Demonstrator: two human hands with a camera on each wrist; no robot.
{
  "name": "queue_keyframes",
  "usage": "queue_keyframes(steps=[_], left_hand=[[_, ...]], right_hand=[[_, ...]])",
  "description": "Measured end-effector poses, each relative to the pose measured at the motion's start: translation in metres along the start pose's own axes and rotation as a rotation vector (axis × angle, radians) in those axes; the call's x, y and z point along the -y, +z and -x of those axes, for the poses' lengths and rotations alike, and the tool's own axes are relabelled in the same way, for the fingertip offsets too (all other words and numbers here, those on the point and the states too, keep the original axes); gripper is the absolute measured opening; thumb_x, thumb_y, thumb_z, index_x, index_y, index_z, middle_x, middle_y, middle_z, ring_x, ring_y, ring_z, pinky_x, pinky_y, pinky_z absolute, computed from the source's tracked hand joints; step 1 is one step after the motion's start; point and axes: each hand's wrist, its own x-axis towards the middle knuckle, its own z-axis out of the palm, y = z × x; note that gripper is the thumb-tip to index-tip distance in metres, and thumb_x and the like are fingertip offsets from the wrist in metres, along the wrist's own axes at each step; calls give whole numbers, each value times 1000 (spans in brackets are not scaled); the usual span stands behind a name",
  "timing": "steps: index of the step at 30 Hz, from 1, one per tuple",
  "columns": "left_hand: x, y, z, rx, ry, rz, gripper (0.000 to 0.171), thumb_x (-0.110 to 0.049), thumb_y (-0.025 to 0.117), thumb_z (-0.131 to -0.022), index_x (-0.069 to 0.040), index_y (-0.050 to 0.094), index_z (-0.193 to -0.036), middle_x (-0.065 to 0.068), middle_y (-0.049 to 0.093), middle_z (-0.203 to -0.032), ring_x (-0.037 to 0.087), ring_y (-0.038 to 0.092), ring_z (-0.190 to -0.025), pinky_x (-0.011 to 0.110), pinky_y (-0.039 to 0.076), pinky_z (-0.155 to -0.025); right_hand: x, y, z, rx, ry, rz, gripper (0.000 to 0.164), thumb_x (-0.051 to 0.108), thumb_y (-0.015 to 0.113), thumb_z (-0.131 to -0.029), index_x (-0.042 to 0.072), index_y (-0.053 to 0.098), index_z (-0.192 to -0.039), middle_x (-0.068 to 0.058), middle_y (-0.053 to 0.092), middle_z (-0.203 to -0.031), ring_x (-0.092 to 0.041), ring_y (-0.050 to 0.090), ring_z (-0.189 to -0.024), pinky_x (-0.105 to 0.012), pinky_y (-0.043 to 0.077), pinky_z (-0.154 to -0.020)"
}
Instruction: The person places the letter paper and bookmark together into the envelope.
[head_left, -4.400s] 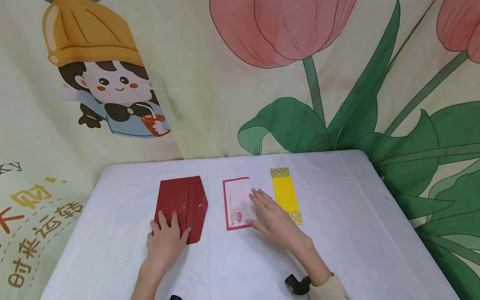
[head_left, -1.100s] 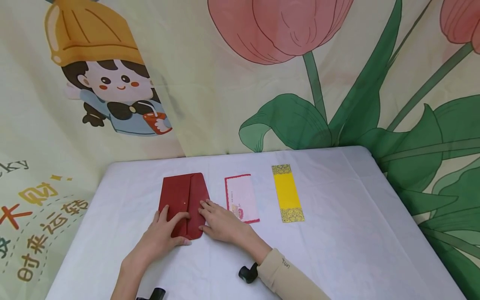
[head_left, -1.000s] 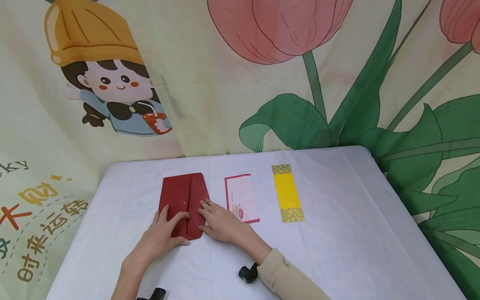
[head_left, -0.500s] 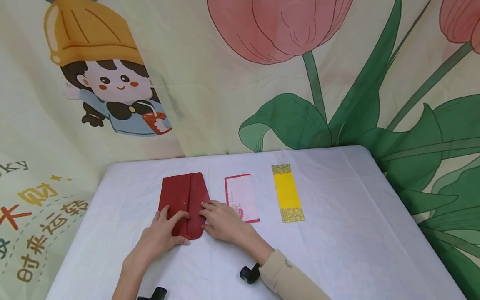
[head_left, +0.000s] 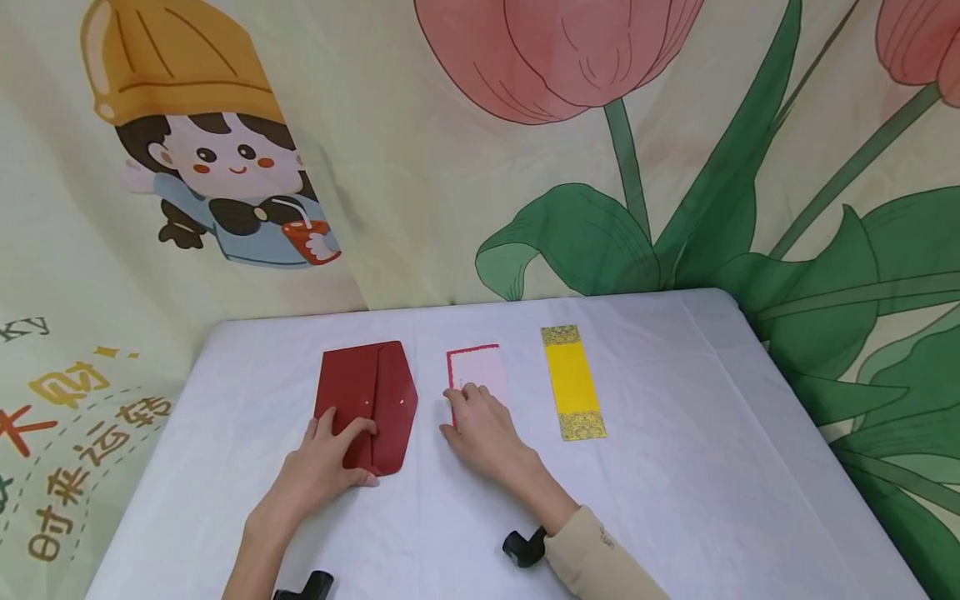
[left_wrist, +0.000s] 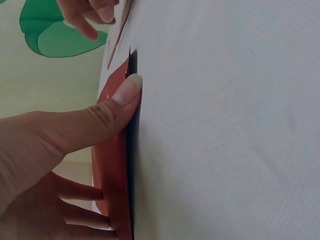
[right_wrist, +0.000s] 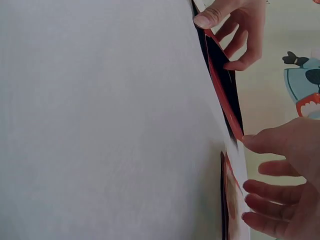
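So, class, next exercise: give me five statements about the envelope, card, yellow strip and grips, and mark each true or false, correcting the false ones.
1. The left grip is on the envelope. True.
2. The strip lies between the envelope and the card. False: the card lies between the envelope and the strip.
3. The envelope's flap is unfolded. True.
4. The right grip is touching the strip. False: the right grip is at the card, apart from the strip.
5. The strip has patterned ends. True.
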Motion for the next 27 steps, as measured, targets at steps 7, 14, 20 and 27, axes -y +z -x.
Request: queue_keyframes(steps=[7, 14, 20, 27], left_hand=[[1, -1, 0, 10, -2, 6, 69, -36, 93, -73, -24, 57, -132, 38, 33, -149, 67, 30, -136, 71, 53, -81], [2, -1, 0, 19, -6, 13, 69, -37, 93, -74, -24, 57, -132, 38, 32, -149, 68, 29, -136, 72, 53, -81], [3, -1, 0, 21, -13, 19, 69, -37, 93, -73, -24, 57, -131, 39, 31, -150, 69, 27, -137, 73, 52, -82], [2, 0, -1, 20, -6, 24, 68, -37, 92, -74, -25, 57, -131, 38, 31, -150, 72, 26, -137, 74, 51, -83]], right_hand=[[-10, -2, 4, -61, 187, -24, 55, 31, 78, -92, 2, 59, -135, -13, 63, -110, -20, 54, -87, -28, 53, -72], [-16, -2, 6, -150, 338, 57, 61, 40, 82, -87, -5, 57, -119, -18, 58, -98, -25, 50, -81, -32, 50, -63], [-18, 1, 3, -139, 427, 52, 78, 49, 85, -81, -7, 55, -126, -19, 52, -102, -26, 48, -84, -28, 49, -58], [-21, 0, -1, -94, 523, -64, 85, 46, 89, -77, -8, 52, -132, -23, 51, -114, -29, 52, -88, -33, 55, -65]])
